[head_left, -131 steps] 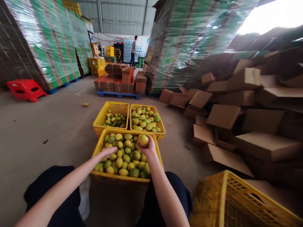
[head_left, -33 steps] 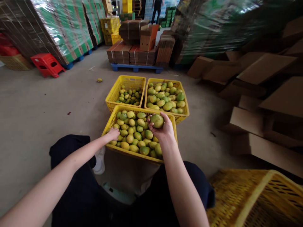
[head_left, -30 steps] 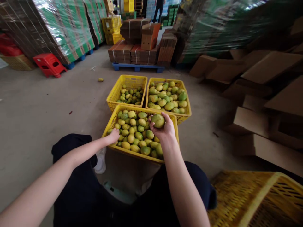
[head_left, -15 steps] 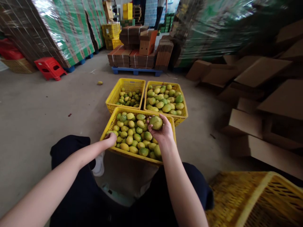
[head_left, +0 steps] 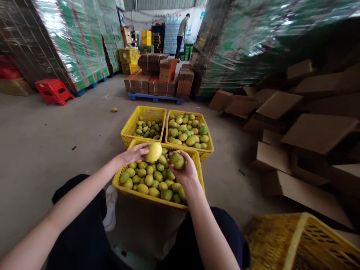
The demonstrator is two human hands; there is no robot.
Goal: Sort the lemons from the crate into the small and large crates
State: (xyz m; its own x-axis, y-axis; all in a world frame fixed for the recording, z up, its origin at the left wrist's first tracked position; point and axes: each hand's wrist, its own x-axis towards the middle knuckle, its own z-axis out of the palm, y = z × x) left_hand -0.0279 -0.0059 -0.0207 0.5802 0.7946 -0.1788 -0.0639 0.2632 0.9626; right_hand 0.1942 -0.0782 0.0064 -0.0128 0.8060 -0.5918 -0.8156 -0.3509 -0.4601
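My left hand [head_left: 137,154] holds a large pale yellow lemon [head_left: 154,152] at its fingertips, above the near yellow crate [head_left: 158,199]. To its right, my right hand [head_left: 187,170] is closed around a duller, greenish lemon [head_left: 177,160], palm turned up. The two lemons are a short way apart. Below both hands, the near crate holds many yellow and green lemons [head_left: 149,180]. Behind it two more yellow crates stand side by side: the back left crate [head_left: 127,132] is filled lower, while the back right crate [head_left: 207,153] is heaped with larger lemons.
A single lemon [head_left: 114,110] lies on the floor near a red stool [head_left: 54,92]. Flattened cartons are stacked on a blue pallet [head_left: 156,98]. Open cardboard boxes [head_left: 270,159] are strewn to the right, and another yellow crate [head_left: 298,240] stands by my right knee. A person [head_left: 181,35] stands far back.
My left hand has risen from the near crate's left side with a yellow lemon and moved right. My right hand still holds its lemon. The view has tilted up.
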